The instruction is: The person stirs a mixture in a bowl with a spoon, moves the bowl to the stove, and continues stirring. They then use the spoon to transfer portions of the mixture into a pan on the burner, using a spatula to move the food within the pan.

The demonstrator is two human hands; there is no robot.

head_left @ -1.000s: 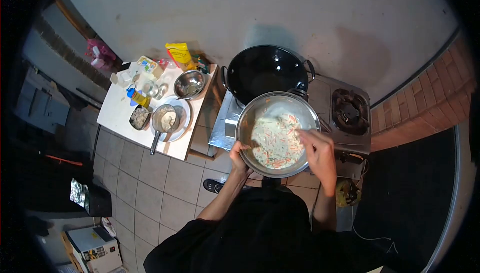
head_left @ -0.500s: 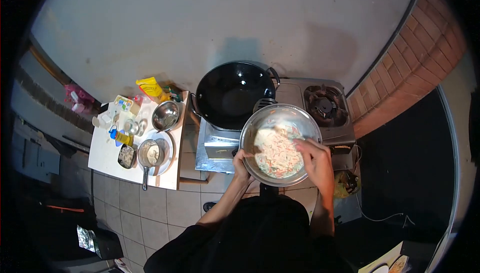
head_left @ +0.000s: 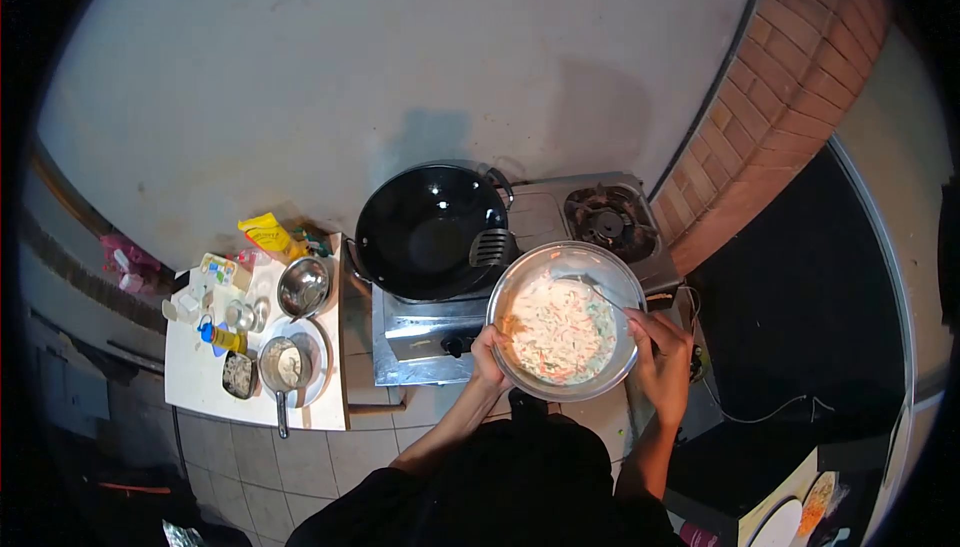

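Bowl of batter is hanging beside the wok over the stove | left hand fingers gripping its rim | right hand, stirring inside a second ago, is now clasping the far rim | mixing looks finished

The picture is dim and a bit blurry. Its edges bend round and go black. A soft shadow falls on the wall.

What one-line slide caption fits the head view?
Both hands hold a steel bowl of batter beside the wok.
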